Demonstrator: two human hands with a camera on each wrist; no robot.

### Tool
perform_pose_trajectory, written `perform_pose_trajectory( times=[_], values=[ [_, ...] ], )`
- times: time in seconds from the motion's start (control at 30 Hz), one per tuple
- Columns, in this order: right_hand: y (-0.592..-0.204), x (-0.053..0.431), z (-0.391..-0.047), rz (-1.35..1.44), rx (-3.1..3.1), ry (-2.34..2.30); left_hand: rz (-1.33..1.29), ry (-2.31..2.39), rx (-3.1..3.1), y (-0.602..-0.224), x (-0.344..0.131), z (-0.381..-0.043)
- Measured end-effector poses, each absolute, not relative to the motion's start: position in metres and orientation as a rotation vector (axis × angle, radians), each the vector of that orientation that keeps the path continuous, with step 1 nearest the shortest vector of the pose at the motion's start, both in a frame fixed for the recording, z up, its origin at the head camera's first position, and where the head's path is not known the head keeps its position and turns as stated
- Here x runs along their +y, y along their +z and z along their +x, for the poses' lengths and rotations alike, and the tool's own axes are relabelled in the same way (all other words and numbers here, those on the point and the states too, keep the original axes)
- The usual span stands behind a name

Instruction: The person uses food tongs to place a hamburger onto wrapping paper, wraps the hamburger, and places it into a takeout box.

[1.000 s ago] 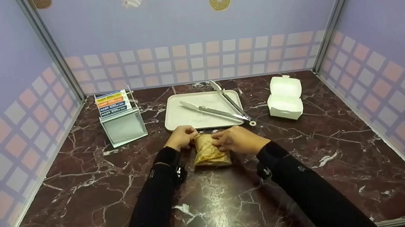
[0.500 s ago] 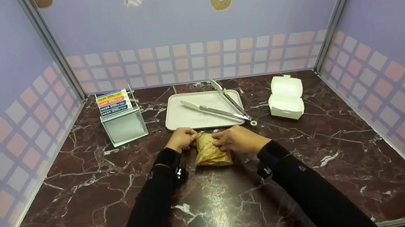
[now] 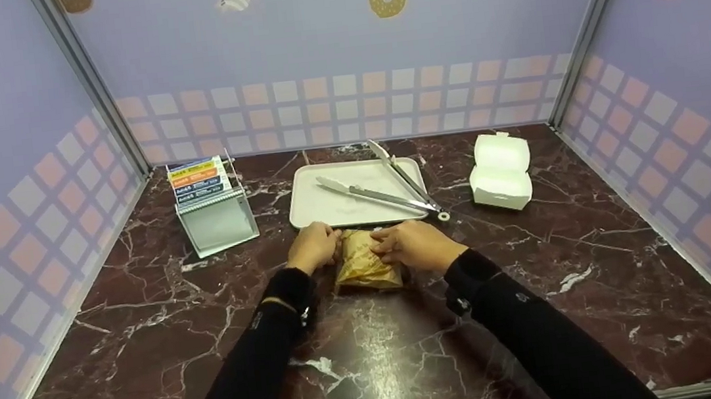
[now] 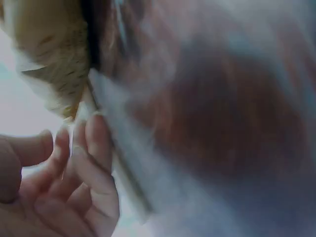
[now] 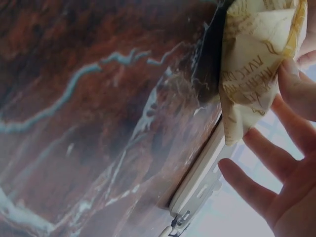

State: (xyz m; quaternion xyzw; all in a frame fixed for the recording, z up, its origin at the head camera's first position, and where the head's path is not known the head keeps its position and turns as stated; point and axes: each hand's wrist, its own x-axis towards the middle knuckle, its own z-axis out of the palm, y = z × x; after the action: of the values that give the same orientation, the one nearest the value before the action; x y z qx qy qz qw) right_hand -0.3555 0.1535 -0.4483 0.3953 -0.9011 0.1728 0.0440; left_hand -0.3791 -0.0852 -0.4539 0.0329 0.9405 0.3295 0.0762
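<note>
A parcel in printed yellowish-brown wrapping paper (image 3: 366, 266) sits on the marbled table between both hands. In the right wrist view, brown lettering covers the folded paper (image 5: 247, 74). My right hand (image 3: 423, 245) pinches the parcel's right side. Its thumb lies on the paper while the other fingers (image 5: 247, 190) spread below the corner. My left hand (image 3: 313, 247) is at the far left corner of the parcel. In the left wrist view this hand (image 4: 74, 185) has loosely bent fingers right at the paper's tip, with its thumb apart from them. What is inside the paper is hidden.
Just behind the hands lies a cream tray (image 3: 310, 207) with spread metal tongs (image 3: 389, 200) across it, their handle end over its front right corner. A lidded white takeaway box (image 3: 501, 174) stands open at right. A holder (image 3: 219, 224) with several colourful packs is at left.
My left hand and forearm have turned and shifted slightly left, and the thumb and fingers have loosened at the paper corner. The parcel has shifted slightly left; the right hand has barely moved.
</note>
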Motion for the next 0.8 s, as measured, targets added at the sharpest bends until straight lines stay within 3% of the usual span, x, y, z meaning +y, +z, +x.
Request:
perform_pose_trajectory(
  times=[0.37,0.8],
  values=[
    [-0.45,0.149,-0.364,1.129,-2.756,0.541,0.576,0.411,3.078,-0.444,-0.087,-0.328],
    [-0.449,0.148,-0.365,1.099,-2.784,0.509,1.002,0.062,3.497,-0.473,-0.076,-0.317]
  ],
)
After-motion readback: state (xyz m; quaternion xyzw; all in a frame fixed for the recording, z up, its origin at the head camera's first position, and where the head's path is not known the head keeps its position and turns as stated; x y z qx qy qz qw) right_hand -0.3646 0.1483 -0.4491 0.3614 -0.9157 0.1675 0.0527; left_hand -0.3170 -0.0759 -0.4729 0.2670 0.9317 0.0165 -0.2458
